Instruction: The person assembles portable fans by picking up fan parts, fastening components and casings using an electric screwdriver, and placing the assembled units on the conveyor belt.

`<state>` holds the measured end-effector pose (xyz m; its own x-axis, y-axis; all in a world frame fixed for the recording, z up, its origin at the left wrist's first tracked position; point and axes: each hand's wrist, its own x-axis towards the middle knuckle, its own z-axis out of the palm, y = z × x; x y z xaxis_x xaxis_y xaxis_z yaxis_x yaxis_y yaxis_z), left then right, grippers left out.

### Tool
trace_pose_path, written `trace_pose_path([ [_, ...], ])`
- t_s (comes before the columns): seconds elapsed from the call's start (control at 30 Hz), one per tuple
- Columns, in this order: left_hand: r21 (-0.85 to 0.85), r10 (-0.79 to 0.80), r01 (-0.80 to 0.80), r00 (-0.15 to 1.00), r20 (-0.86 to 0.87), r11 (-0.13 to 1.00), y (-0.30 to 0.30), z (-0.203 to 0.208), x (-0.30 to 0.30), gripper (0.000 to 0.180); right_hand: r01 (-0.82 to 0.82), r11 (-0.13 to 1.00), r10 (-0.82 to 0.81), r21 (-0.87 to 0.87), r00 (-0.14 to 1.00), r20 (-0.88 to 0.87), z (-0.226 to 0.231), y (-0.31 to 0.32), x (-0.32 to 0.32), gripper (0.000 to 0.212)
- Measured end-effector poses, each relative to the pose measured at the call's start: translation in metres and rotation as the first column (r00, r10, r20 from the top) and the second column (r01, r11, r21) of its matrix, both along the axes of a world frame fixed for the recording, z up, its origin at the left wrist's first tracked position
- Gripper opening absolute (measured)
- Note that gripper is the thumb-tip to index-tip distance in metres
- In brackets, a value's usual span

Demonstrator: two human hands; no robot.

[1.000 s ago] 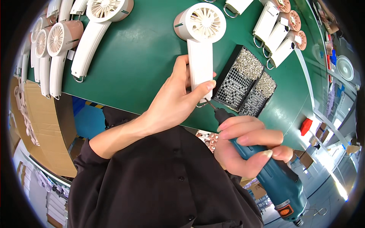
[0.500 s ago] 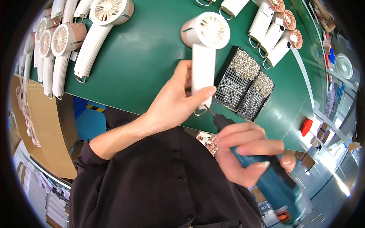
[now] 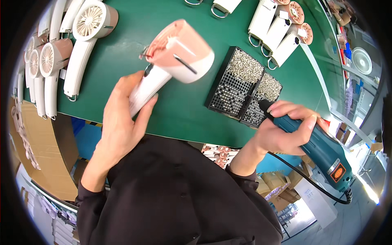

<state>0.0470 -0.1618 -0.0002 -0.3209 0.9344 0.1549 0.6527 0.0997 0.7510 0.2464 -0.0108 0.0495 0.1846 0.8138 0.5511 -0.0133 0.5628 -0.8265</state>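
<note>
My left hand (image 3: 122,116) is wrapped round the white handle of a handheld fan (image 3: 185,57). The fan's pink and white head tilts up to the right, its open pink side facing left, with a dark slot along its side. In my right hand (image 3: 288,128) is a teal electric screwdriver (image 3: 326,159), its black nose pointing left. The tip is over the lower part of a black screw tray (image 3: 208,96), which has two sections with loose silver screws heaped at the far end and rows of holes nearer me.
Several assembled white and pink fans (image 3: 81,61) stand close together at the left. More fans with open pink heads (image 3: 281,36) lie at the far right on the green table (image 3: 179,118). A black cable (image 3: 302,175) hangs from the screwdriver. A cardboard box (image 3: 45,143) stands below the left table edge.
The fan has moved left and turned, so its open pink side shows instead of the grille. The screwdriver has left the handle's end and gone up and right to the screw tray.
</note>
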Motion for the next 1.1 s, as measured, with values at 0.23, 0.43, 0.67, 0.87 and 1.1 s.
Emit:
trace_pose_path([
  [0.23,-0.035,-0.172,0.168,0.950,-0.262,0.985,-0.003,0.003,-0.005,0.063,-0.001,1.000,0.001,-0.028,1.000,0.003,-0.010,0.005,0.002,0.027],
  [0.43,-0.135,-0.217,0.189,0.947,-0.235,0.973,0.001,0.018,-0.004,0.065,-0.001,1.000,-0.002,0.030,0.997,0.078,-0.012,0.004,-0.003,0.026],
  [0.67,-0.216,-0.360,0.291,0.807,-0.468,0.932,-0.002,0.023,-0.004,0.072,0.015,0.997,-0.013,0.069,1.000,-0.028,0.011,-0.011,-0.003,0.016],
  [0.87,-0.191,-0.384,0.340,0.876,-0.291,0.921,-0.003,0.024,-0.006,0.070,-0.358,0.929,0.369,0.097,0.919,-0.137,0.039,-0.050,-0.027,0.026],
  [1.1,-0.150,-0.370,0.341,0.893,-0.258,0.928,-0.003,0.021,-0.007,0.069,-0.472,0.881,0.473,-0.018,0.881,0.019,0.044,-0.059,-0.048,0.026],
])
